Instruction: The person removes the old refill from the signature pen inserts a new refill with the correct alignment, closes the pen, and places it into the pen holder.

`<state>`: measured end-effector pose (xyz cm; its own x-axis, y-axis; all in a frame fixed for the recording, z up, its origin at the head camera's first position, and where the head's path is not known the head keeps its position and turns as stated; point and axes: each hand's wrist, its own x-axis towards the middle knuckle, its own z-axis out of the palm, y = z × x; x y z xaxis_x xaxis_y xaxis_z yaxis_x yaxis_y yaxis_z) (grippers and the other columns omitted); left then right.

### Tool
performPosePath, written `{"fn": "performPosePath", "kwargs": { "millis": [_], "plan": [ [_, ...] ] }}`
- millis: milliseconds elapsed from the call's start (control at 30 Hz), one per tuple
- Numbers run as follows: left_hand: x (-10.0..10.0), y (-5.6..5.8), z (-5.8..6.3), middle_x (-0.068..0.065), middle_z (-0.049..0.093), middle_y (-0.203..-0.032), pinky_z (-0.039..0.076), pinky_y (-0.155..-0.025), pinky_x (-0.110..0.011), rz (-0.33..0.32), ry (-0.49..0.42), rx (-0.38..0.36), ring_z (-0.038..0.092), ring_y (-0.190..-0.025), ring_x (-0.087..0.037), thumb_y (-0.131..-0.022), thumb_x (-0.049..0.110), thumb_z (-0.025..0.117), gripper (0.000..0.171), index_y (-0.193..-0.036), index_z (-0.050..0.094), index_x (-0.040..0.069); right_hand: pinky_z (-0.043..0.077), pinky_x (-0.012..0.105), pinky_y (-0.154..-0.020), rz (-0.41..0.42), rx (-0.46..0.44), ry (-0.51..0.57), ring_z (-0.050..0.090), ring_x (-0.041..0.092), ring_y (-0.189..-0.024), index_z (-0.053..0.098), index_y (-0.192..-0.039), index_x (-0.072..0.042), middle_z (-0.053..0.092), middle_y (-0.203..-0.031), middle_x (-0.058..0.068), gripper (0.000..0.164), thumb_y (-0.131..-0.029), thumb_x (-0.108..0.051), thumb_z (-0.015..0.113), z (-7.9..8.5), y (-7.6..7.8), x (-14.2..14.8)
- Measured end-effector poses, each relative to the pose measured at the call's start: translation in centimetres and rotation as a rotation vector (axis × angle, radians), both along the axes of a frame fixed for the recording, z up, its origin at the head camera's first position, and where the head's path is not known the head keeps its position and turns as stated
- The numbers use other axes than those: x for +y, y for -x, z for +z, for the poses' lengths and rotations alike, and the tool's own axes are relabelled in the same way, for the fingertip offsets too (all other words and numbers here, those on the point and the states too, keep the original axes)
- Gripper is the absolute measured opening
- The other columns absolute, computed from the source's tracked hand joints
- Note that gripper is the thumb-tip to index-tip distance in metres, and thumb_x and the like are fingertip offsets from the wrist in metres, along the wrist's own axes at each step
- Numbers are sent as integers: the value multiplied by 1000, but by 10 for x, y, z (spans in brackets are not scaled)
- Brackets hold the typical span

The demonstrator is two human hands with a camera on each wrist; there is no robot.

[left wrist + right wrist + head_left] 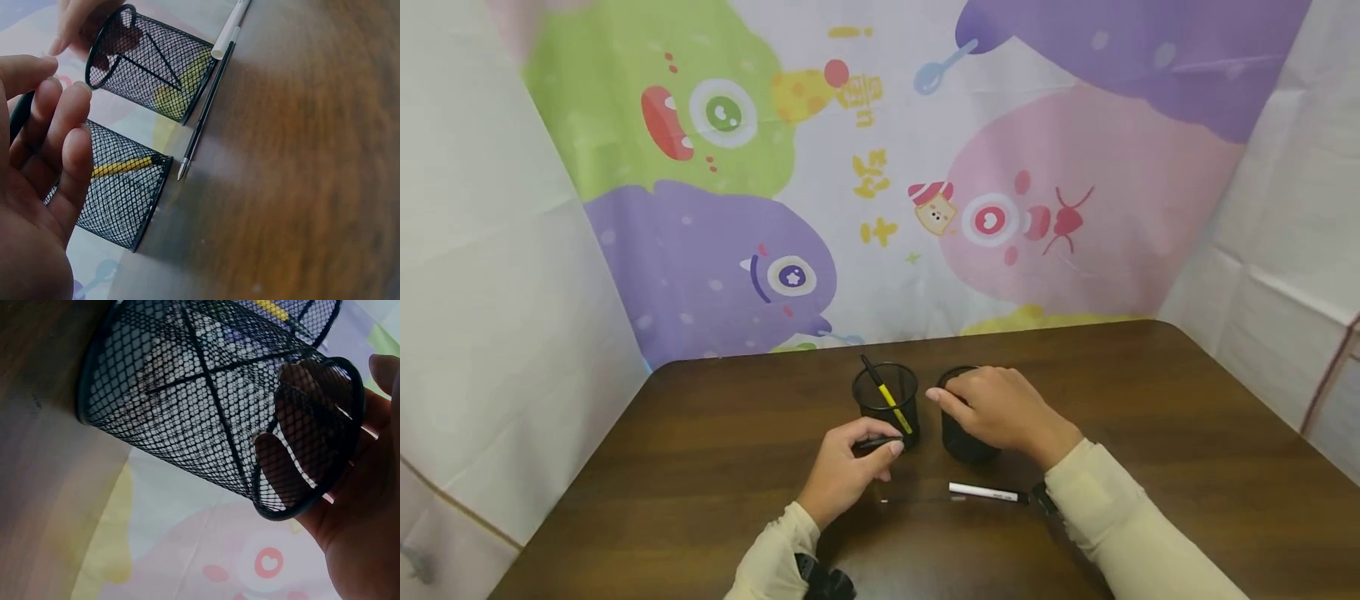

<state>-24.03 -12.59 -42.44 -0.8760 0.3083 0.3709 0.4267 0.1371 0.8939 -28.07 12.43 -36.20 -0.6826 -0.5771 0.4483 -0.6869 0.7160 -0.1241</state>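
Low centre of the frame, the left hand [844, 468] pinches a black pen [872, 445] before one cup [872, 413], while right of centre the right hand [1006, 410] dips loosely parted fingers into another cup [966, 442].

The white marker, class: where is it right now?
In the head view, the white marker lies on the table, right of centre, nearer the camera than the right mesh cup.
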Motion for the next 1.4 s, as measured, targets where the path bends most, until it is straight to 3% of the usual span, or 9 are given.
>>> {"fn": "performPosePath", "kwargs": {
  "millis": [267,667,833,1000,1400],
  "plan": [
    [0,1,4,-24,69,-89,59,-60,-35,24,-6,11,66,-59,-21,-93,14,73,19,-104,70,-1,34,26,-45,-25,7,-22,39,6,-46,50,-62,-23,38,-52,-11,46,-102,-44,55,-3,3,-2],
    [1,-3,-2,-27,67,-87,58,-60,-34,22,-3,-2,64,-58,-19,-95,15,71,22,-105,69,-4,40,29,-46,-49,-62,-108,42,5,-46,52,-61,-25,40,-50,-11,51,-102,-55,49,-18,1,-4],
    [2,-3,-3,-29,65,-85,59,-60,-35,-3,-1,5,65,-59,-20,-96,16,69,24,-105,67,-6,40,28,-45,-66,-31,-145,42,4,-45,60,-64,-19,39,-49,-11,51,-98,-57,54,-19,-1,-3],
    [3,-2,0,-28,66,-85,58,-59,-34,12,-19,23,64,-57,-19,-96,15,70,23,-104,68,-6,41,29,-45,-74,2,-149,42,6,-45,65,-67,-16,39,-49,-10,49,-97,-54,59,-16,1,-6],
    [3,-4,-1,-29,66,-89,59,-60,-35,2,-21,0,65,-58,-19,-96,15,70,18,-104,69,-2,49,35,-51,-102,-37,-152,53,11,-51,69,-74,-13,48,-54,-8,45,-96,-51,61,-17,-2,-5]
  ]
}}
